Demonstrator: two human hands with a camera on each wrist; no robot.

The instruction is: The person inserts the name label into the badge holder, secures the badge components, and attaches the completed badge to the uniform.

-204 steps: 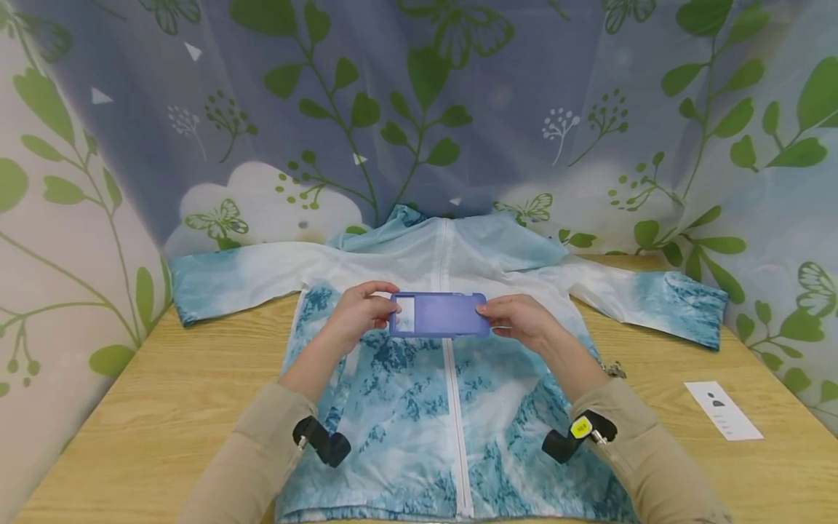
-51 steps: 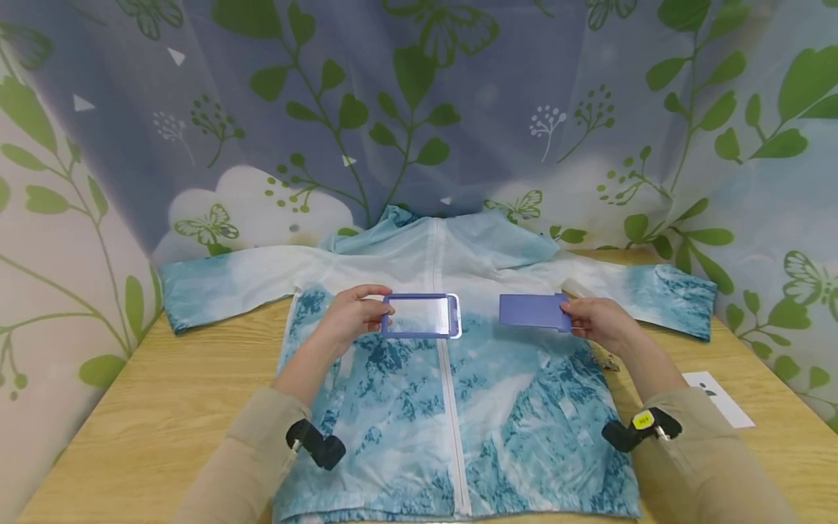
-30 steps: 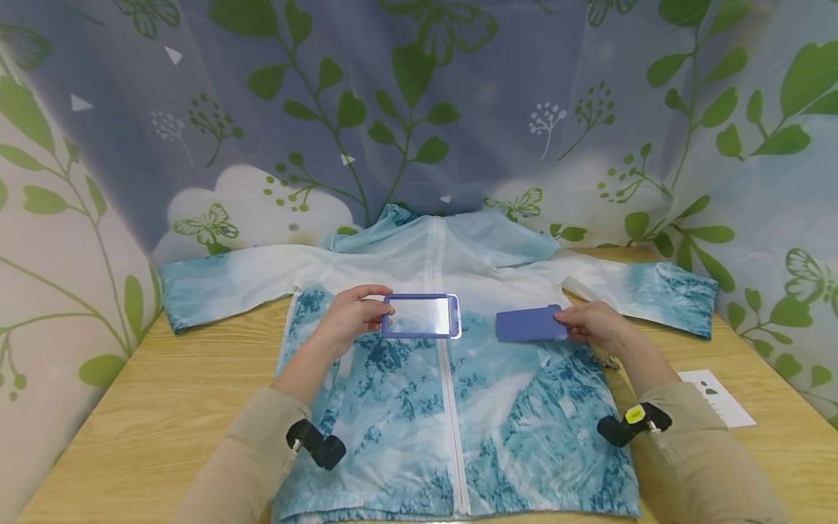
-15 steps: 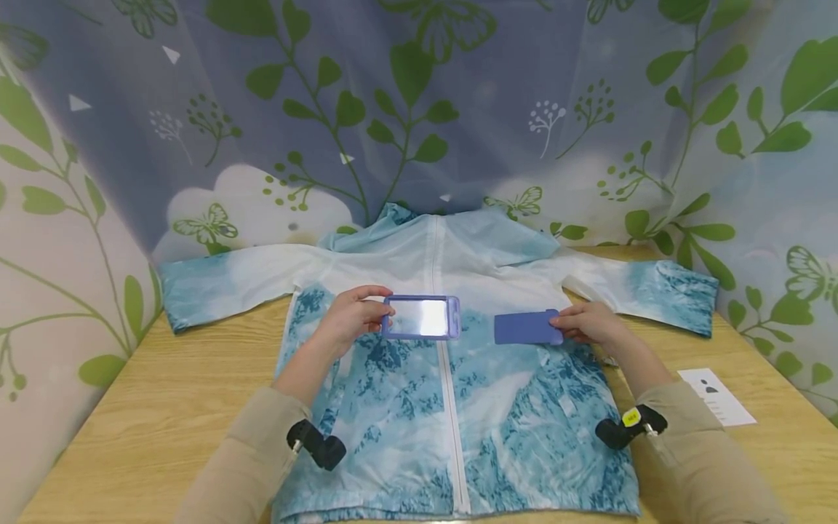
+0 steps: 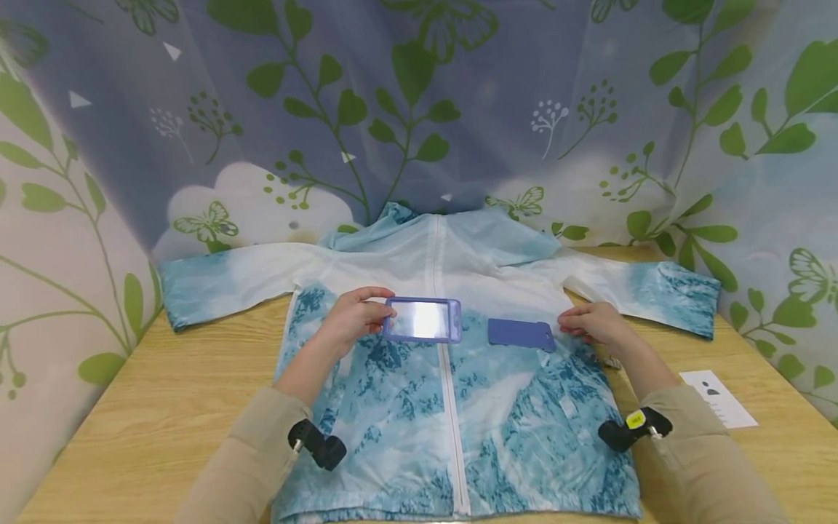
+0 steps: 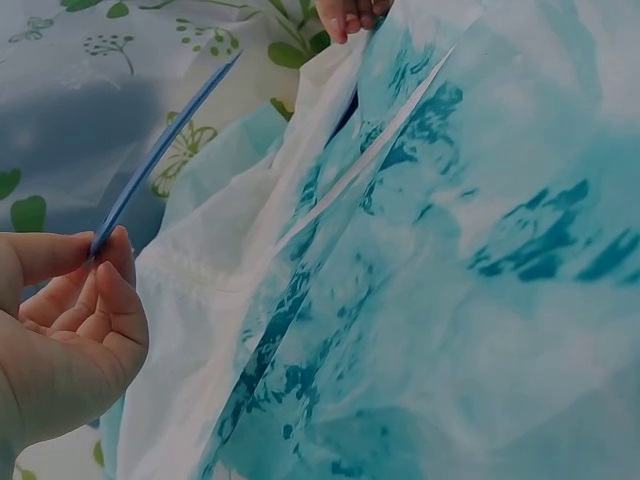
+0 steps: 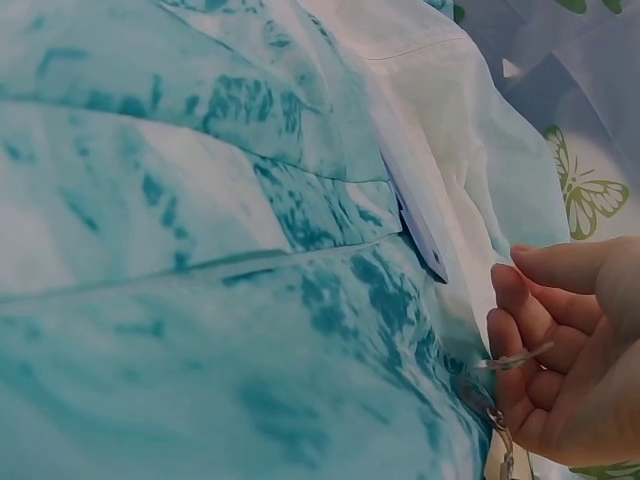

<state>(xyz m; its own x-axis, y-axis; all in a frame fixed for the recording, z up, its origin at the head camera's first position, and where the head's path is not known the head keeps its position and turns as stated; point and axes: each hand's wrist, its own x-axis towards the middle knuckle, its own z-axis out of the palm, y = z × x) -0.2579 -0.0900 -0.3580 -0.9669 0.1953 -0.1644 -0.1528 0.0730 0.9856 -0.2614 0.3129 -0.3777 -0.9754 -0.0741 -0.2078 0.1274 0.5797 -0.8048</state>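
Note:
In the head view my left hand pinches the left end of a purple card holder frame with a clear, glare-lit window. Edge-on, the same holder shows as a thin blue strip between thumb and fingers in the left wrist view. A flat purple panel with a tabbed end, the holder's back piece, lies on the blue-and-white zip jacket. Just right of it hovers my right hand, fingers loosely bent and holding nothing. In the right wrist view the panel is apart from the fingertips.
The jacket is spread over a wooden table, sleeves out to both sides. A white card with a person icon lies at the right. A small metal clip sits by the jacket's right edge. Leaf-patterned curtains enclose the back and sides.
Earlier both hands held the closed holder; the panel then came off to the right. My right hand has since lowered it onto the jacket and let go. The left hand barely moves.

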